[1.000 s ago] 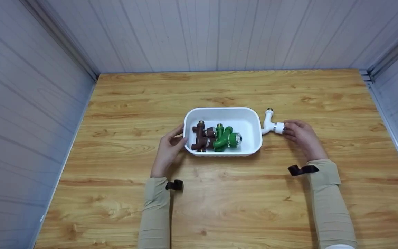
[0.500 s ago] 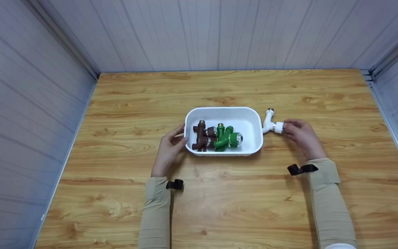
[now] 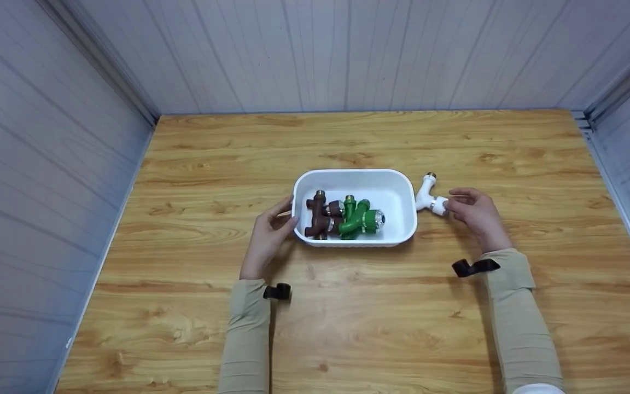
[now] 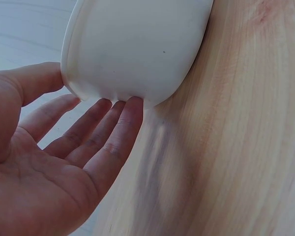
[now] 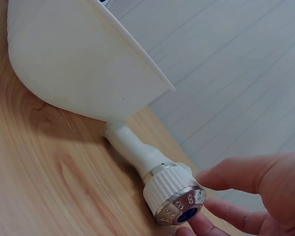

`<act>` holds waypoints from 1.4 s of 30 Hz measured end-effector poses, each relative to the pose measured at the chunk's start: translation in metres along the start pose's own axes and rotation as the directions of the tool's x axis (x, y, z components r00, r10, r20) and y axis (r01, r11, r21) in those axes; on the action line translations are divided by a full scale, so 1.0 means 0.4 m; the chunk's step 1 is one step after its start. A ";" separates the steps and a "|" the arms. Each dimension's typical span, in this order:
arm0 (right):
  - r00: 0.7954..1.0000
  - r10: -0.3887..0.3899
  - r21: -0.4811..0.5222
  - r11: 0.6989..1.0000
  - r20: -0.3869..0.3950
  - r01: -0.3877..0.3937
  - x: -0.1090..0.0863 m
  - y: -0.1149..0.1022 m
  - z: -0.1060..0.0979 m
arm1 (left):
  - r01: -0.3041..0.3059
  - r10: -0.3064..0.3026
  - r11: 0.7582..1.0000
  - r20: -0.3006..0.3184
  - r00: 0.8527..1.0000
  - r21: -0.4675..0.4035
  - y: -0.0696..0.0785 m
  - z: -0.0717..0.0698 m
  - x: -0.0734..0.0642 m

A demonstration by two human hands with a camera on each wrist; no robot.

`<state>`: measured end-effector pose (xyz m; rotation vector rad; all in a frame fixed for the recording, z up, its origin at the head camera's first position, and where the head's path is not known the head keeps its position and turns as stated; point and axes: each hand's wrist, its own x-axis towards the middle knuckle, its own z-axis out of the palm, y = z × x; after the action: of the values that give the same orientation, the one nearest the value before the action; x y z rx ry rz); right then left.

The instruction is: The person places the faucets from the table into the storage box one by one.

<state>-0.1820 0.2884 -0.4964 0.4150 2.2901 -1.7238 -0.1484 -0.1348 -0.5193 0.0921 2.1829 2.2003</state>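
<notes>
My left hand (image 3: 266, 235) touches the left end of a white plastic tub (image 3: 386, 189). In the left wrist view its thumb meets the rim while the straight fingertips rest against the outer wall. Inside the tub lie brown taps (image 3: 318, 219) and green taps (image 3: 354, 220), some partly hidden under others. A white tap (image 3: 425, 196) with a brass-coloured threaded end lies just right of the tub, its spout close against the wall. My right hand (image 3: 479, 216) lightly pinches its white ribbed knob (image 5: 166, 189), thumb at one edge and fingers by the silvery end cap.
The wood-patterned tabletop (image 3: 315, 317) carries the tub and the white tap. Pale panel walls (image 3: 315, 54) stand along the back and both sides. Black straps hang by both sleeved wrists.
The white tap has turned slightly clockwise, its knob shifting toward the near side. My right hand has moved a little left with it. The left hand stays at the tub.
</notes>
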 end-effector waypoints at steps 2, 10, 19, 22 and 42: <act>1.000 -0.018 -0.022 1.000 0.003 0.018 0.000 0.002 0.000 | -0.006 0.006 1.000 -0.004 1.000 0.002 -0.001 0.001 0.000; 1.000 -0.028 -0.091 0.995 0.012 0.029 0.003 0.011 -0.001 | -0.014 0.014 1.000 0.004 1.000 -0.026 0.001 0.003 -0.001; 0.999 -0.040 -0.078 0.996 0.027 0.042 0.002 0.011 0.000 | -0.002 0.003 0.999 0.029 1.000 -0.041 0.039 0.006 -0.011; 0.999 -0.047 -0.077 0.996 0.027 0.049 0.002 0.014 -0.002 | 0.005 -0.003 0.999 0.046 0.999 -0.043 0.067 0.010 -0.021; 0.998 -0.068 0.081 0.995 0.020 0.066 -0.016 0.013 -0.008 | -0.026 0.026 0.998 0.007 1.000 -0.051 -0.001 0.005 -0.002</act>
<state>-0.1742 0.2923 -0.4978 0.3359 2.2488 -1.8475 -0.1473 -0.1329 -0.5196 0.1282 2.1323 2.2636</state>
